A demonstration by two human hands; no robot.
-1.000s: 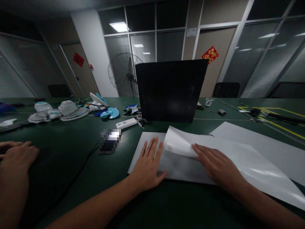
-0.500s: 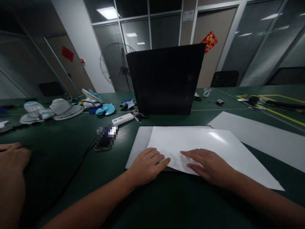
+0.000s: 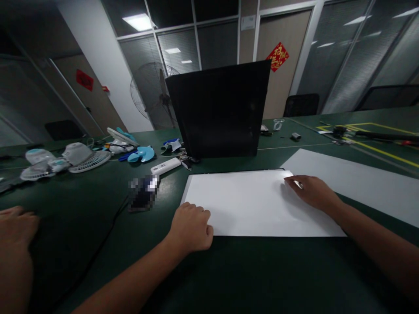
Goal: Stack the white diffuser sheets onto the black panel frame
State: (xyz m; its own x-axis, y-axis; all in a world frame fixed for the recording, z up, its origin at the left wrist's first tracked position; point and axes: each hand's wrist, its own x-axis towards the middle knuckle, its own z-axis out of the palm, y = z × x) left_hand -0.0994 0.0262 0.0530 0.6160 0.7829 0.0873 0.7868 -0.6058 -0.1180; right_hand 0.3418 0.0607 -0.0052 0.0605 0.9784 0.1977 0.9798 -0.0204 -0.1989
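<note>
A white sheet lies nearly flat over a dark-edged board in front of me. My left hand is closed at the sheet's front left corner, its fingers curled over the edge and hiding that corner. Over the far right part of the sheet is my right hand. Its fingers stretch leftward, with a small gap beside the thumb, and their tips touch or nearly touch the paper.
Behind the board stands a large black panel. Another white sheet lies right. A pixelated device, white stick-shaped device, blue fan blade and white fan parts lie left. Another person's hand rests far left.
The sheet's front edge has come down flat and straight over the board. My right hand has moved away and to the right. My left hand has curled closed near the left corner.
</note>
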